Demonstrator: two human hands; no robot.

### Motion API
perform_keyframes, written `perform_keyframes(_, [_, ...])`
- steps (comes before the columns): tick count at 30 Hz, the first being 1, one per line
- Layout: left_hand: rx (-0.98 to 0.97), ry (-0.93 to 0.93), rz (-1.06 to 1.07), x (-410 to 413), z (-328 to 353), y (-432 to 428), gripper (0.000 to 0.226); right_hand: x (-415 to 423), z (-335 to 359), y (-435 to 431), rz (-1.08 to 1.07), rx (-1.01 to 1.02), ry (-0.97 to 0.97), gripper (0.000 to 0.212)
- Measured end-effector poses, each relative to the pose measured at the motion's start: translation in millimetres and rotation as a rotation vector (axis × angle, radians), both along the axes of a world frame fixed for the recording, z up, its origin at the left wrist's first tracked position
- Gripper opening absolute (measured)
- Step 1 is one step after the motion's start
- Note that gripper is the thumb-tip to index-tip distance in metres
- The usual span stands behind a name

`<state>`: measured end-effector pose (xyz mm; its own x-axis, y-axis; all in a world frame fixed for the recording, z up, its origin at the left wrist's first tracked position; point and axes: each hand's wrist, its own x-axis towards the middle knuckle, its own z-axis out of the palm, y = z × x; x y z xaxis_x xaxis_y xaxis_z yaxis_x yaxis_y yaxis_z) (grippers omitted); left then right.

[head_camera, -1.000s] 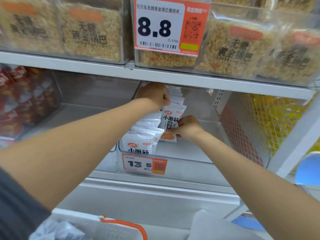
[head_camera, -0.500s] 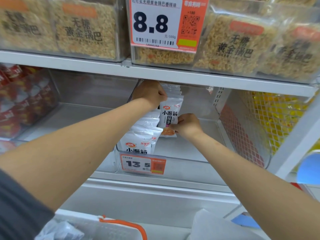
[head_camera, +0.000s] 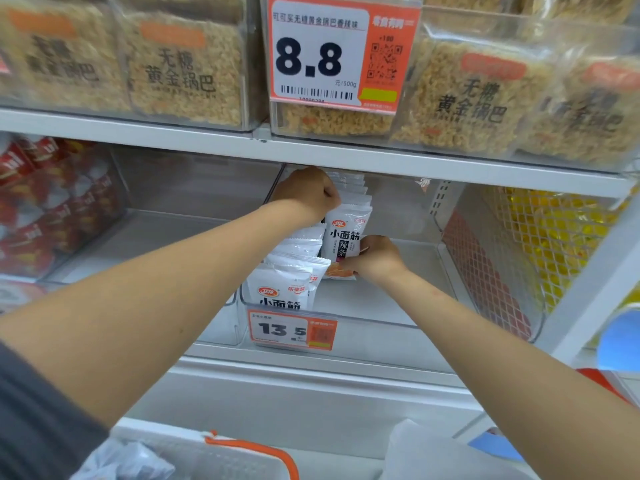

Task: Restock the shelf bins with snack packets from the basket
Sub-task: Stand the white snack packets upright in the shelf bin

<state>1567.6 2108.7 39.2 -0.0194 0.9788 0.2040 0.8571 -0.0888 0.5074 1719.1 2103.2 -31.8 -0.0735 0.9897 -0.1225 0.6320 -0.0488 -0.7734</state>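
While the left hand (head_camera: 308,195) clutches the packet row (head_camera: 355,190), the right hand (head_camera: 375,259) pinches one white packet (head_camera: 346,233) — inside a clear bin (head_camera: 381,336).

Snack packets (head_camera: 348,233) were white, black lettering, red logo. Price tag (head_camera: 292,330) showed orange and white; basket (head_camera: 194,459) white with orange handle (head_camera: 256,446).

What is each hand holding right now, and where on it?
The right hand pinches the front packet at its lower right edge. The left hand curls over the top edges of the packet row behind it.
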Motion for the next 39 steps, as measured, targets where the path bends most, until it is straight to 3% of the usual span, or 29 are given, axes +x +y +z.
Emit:
perform_keyframes(5, [0.032, 0.14, 0.064, -0.1, 8.3, -15.4, 0.03, 12.6, 9.1, -5.2, -0.048, 0.018, -0.027, 0.039])
perform_keyframes(10, [0.095, 0.152, 0.096, -14.3, 7.1, -65.4, 0.033, 18.9, 33.2, -51.2, -0.068, 0.354, 0.032, 0.007])
perform_keyframes(13, [0.18, 0.128, 0.159, -19.6, 3.4, -111.9, 0.033, 9.6, 39.9, -96.7, 0.026, 0.517, 0.096, 0.009])
perform_keyframes(17, [0.33, 0.065, 0.239, -21.9, -16.9, -185.0, 0.018, -13.0, 34.8, -154.8, 0.196, 0.549, 0.134, 0.011])
perform_keyframes(20, [0.233, 0.008, 0.22, -32.5, -47.9, -233.5, 0.015, -32.6, 10.9, -187.4, 0.327, 0.485, 0.109, 0.014])
perform_keyframes(24, [-0.114, -0.103, 0.252, -60.6, -100.4, -279.1, 0.01, -54.1, -42.3, -210.2, 0.506, 0.29, -0.048, 0.012])
perform_keyframes(30, [-0.563, -0.007, 0.159, -113.6, -162.9, -318.2, 0.007, -81.4, -120.2, -223.0, 0.779, -0.054, -0.389, 0.009])
perform_keyframes(39, [-0.786, 0.146, 0.071, -114.1, -195.6, -323.9, 0.008, -92.4, -254.9, -309.8, 1.289, -0.402, -0.923, 0.039])
